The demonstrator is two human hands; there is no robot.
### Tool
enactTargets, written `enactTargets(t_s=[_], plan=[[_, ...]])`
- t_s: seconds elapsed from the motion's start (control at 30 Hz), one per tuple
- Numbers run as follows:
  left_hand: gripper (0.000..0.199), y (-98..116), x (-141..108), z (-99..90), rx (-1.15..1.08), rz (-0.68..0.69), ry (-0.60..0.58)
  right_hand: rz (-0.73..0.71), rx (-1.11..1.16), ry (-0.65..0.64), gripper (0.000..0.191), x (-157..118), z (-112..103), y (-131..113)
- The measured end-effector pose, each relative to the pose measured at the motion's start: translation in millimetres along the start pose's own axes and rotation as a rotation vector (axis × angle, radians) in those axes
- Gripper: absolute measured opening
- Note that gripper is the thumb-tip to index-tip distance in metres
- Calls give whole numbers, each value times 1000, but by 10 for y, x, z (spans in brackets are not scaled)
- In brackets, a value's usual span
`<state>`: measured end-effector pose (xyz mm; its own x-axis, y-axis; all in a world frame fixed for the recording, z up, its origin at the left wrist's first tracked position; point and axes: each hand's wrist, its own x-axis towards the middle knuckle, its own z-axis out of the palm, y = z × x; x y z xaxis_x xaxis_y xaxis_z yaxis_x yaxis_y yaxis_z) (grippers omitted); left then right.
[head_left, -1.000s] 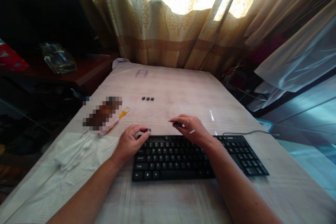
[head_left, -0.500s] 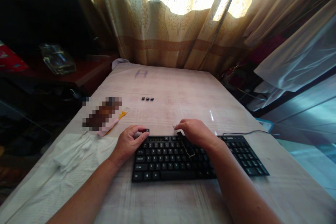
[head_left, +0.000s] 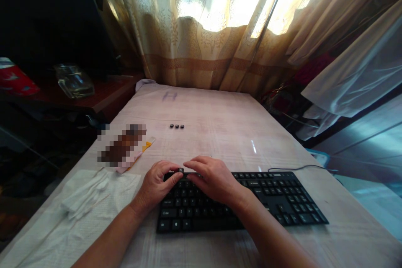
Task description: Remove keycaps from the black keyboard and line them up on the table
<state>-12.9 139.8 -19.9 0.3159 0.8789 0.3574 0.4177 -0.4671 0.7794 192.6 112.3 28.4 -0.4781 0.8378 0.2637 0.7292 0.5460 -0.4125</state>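
Note:
A small black keycap (head_left: pixel 181 170) is pinched between the thumb and forefinger of my left hand (head_left: pixel 157 182), at the top left edge of the black keyboard (head_left: pixel 201 222). My right hand (head_left: pixel 213 178) is over the keyboard's upper middle. Its forefinger and thumb are apart, with their tips just right of the keycap. The palm and other fingers of the right hand are hidden, and I cannot tell whether anything lies under them. Three loose black keycaps (head_left: pixel 177 126) sit in a row on the cloth beyond the keyboard.
A pale checked cloth (head_left: pixel 226 121) covers the table. To the left lie a white towel (head_left: pixel 91 192) and a pixelated object (head_left: pixel 122 146) beside a yellow strip. A cable (head_left: pixel 301 167) runs right from the keyboard. A glass jar (head_left: pixel 75 81) stands on the side desk; curtains hang behind.
My right hand has moved left to beside the keycap. The black tool with wire loops, seen under it earlier, is out of sight. The left hand has shifted slightly right with the keycap.

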Motion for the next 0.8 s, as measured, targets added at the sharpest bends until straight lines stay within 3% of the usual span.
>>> enactTargets(t_s=[0.27, 0.53, 0.67, 0.8], plan=[[19, 1, -15, -19, -149, -71, -79, -22, 193, 69, 21, 2, 88, -17], [19, 95, -10, -36, -148, -10, -121, 66, 230, 114, 21, 1, 111, -73], [19, 97, -9, -39, -99, -3, -51, 95, 228, 123, 19, 73, -18, -47], [26, -38, 19, -54, -53, -90, 112, 195, 212, 192, 16, 378, -232, 256]])
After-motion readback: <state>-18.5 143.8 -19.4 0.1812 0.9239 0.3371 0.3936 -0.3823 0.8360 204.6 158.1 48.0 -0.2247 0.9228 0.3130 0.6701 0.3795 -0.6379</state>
